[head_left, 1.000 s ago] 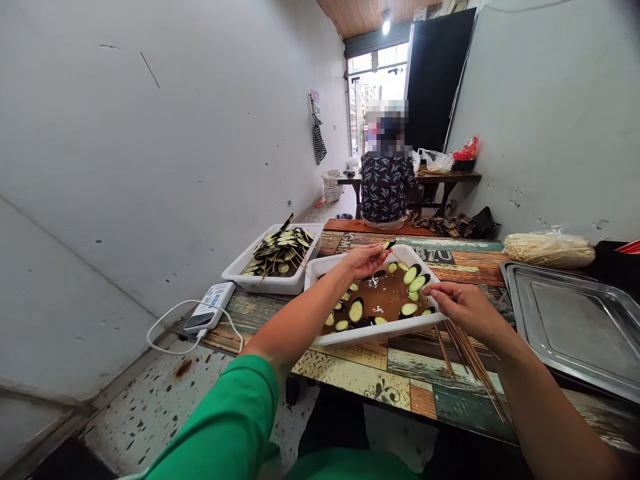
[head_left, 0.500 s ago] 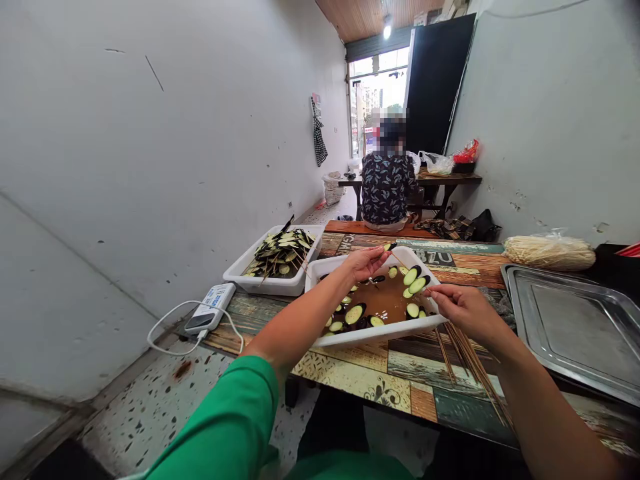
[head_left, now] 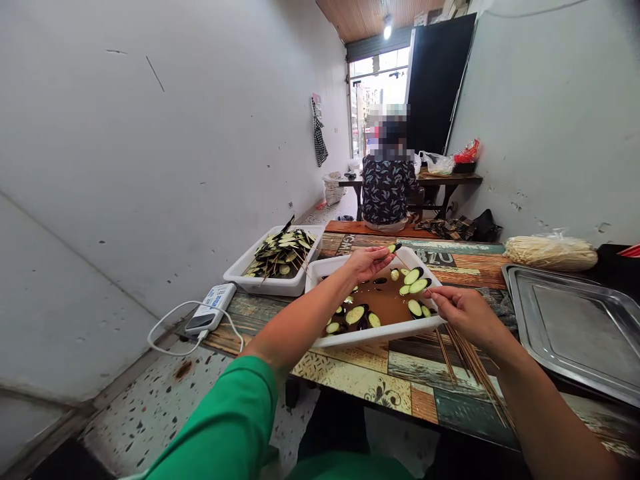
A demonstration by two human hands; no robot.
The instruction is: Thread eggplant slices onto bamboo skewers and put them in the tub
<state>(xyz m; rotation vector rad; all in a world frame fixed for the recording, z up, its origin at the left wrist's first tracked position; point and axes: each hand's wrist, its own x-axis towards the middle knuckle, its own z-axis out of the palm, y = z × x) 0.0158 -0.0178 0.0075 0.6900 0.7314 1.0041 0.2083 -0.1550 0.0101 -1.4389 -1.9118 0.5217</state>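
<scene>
My left hand [head_left: 369, 263] pinches an eggplant slice [head_left: 394, 248] with dark skin over the far rim of a white plastic tub [head_left: 373, 335]. Brownish water fills this tub, with several oval eggplant slices [head_left: 355, 315] floating in it. At the tub's right side, my right hand [head_left: 457, 305] is closed in a pinch on a thin wooden skewer [head_left: 429, 291]. The skewer is partly lost to view; a thin stick line runs up toward the slice in my left hand. Loose wooden skewers [head_left: 473, 363] lie on the table under my right wrist.
A second white tub [head_left: 273, 287] heaped with skewered eggplant [head_left: 285, 250] stands at the left. A white device with a cable [head_left: 210, 308] sits near the left edge. Metal trays [head_left: 575, 320] and bagged enoki-like mushrooms [head_left: 550, 252] are at the right. A person [head_left: 389, 187] sits beyond, facing away.
My left hand and its eggplant slice have shifted slightly right and the slice has turned a little. Floating slices have drifted a bit. My right hand is almost still.
</scene>
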